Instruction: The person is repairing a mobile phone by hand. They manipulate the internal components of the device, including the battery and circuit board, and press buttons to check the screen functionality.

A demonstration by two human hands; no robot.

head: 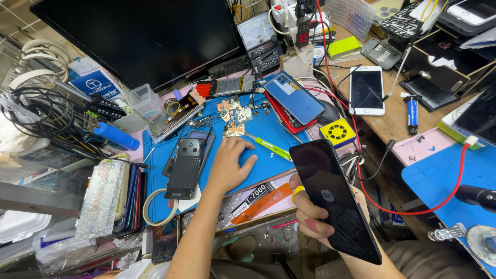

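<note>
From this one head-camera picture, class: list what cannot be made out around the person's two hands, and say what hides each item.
- Head view: whatever lies under the left hand on the blue mat; the palm covers it.
- Head view: the front of the black phone; only its back shows, and right hand fingers cover its edge.
- Head view: parts on the circuit boards; too small.
- Head view: the round metal piece; cut by the frame edge.

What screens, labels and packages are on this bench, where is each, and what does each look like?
Large black monitor: back left, dark.
White smartphone: right on wooden top, dark screen.
Black smartphone: in right hand, glossy, dark.
Orange flat packet: front edge of blue mat.
Blue label card: left, by cables.
Left hand: flat on mat.
</note>
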